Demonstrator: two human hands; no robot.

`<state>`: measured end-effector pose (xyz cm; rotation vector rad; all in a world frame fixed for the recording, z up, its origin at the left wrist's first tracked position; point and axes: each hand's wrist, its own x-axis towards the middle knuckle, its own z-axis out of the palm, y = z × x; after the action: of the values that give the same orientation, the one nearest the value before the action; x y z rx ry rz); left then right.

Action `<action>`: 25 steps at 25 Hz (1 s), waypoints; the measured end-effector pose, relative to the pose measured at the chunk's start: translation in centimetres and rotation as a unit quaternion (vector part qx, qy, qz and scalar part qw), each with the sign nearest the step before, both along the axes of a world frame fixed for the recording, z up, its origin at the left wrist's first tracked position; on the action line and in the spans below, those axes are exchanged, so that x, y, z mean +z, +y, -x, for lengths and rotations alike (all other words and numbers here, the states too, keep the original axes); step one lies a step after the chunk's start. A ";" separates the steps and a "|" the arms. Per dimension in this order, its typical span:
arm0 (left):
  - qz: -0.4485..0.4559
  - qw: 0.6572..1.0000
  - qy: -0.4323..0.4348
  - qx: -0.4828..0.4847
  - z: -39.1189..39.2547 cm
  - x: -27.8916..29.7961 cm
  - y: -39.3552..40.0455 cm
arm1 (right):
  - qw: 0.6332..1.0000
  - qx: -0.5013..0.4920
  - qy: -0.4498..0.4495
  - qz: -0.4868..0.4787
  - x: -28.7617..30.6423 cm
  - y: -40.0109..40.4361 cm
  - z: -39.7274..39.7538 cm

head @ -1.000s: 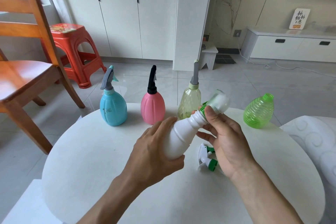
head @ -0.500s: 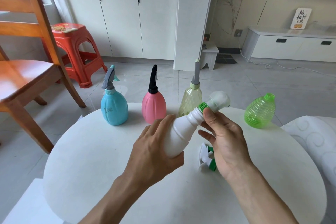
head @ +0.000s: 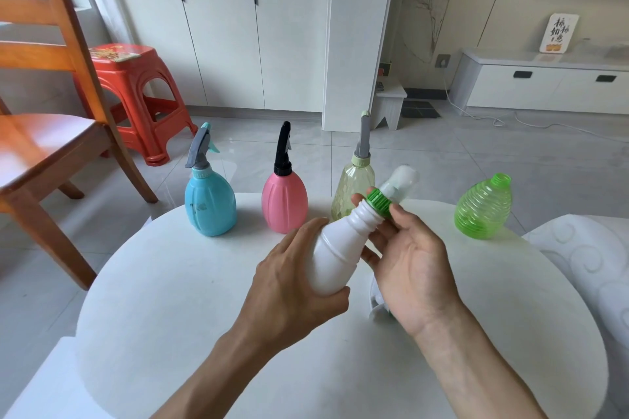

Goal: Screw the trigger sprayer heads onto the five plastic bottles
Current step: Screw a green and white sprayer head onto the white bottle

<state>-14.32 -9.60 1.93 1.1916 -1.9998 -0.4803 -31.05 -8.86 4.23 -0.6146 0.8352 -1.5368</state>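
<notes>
Bright daylight, soft shadows, wide-angle edge distortion

The white bottle (head: 335,253) is tilted, with a green-collared sprayer head (head: 391,189) on its neck. The blue (head: 210,202), pink (head: 284,202) and yellowish (head: 352,192) bottles stand upright with sprayers; the green bottle (head: 483,209) has none.

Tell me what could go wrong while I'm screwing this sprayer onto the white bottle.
The white bottle is tilted in your left hand while your right hand turns only the green collar with its fingertips, so the thread might start crooked. The spare sprayer head lies under your right hand and could get knocked. The yellowish bottle stands just behind the sprayer; a swing might tip it.
</notes>
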 end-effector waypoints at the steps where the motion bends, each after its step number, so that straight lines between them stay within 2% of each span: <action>1: -0.002 1.000 0.008 0.000 -0.1 0.2 0.0 | 1.000 -0.008 0.020 0.014 0.1 0.0 0.0; 3: 0.008 1.000 0.008 -0.001 -0.1 0.3 0.1 | 0.998 -0.034 0.056 0.020 0.2 0.0 0.0; 7: 0.041 0.999 -0.034 0.008 -0.2 -0.4 0.2 | 0.995 -0.052 0.077 -0.029 0.0 0.0 -0.1; 9: 0.095 0.991 -0.088 0.028 -0.1 -0.7 0.1 | 0.996 -0.043 0.067 -0.048 -0.1 -0.1 -0.1; 11: 0.172 0.969 -0.164 0.063 -0.1 -1.1 -0.1 | 0.995 -0.047 0.075 -0.055 -0.2 -0.1 0.1; 13: 0.192 0.960 -0.197 0.052 -0.2 -1.2 -0.3 | 0.995 -0.046 0.075 -0.048 -0.4 -0.2 0.6; 15: 0.142 0.978 -0.150 -0.020 -0.8 -0.4 -0.7 | 0.996 -0.031 0.083 -0.024 -0.3 -0.2 1.4; 17: 0.037 0.994 -0.067 -0.079 -2.1 0.6 -1.6 | 0.996 -0.002 0.084 0.023 0.1 -0.2 2.3; 18: -0.005 0.996 -0.029 -0.082 -2.8 1.1 -2.0 | 0.995 0.018 0.081 0.048 0.3 -0.2 2.6; 20: -0.027 0.998 -0.005 -0.063 -3.3 1.3 -2.0 | 0.991 0.048 0.093 0.080 0.4 -0.2 2.5; 23: 0.138 0.983 -0.122 0.021 -1.8 0.0 -1.1 | 0.994 0.016 0.100 0.037 -0.2 -0.4 1.6; 24: 0.169 0.974 -0.146 0.031 -1.3 -0.3 -0.9 | 0.996 0.004 0.092 0.019 -0.5 -0.5 1.6; 25: 0.150 0.978 -0.146 0.009 -1.3 -0.2 -1.1 | 0.996 0.000 0.091 0.013 -0.7 -0.5 1.7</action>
<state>-13.01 -10.68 1.71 1.1366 -2.2105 0.0132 -32.78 -9.40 3.58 -0.7823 0.9532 -1.5094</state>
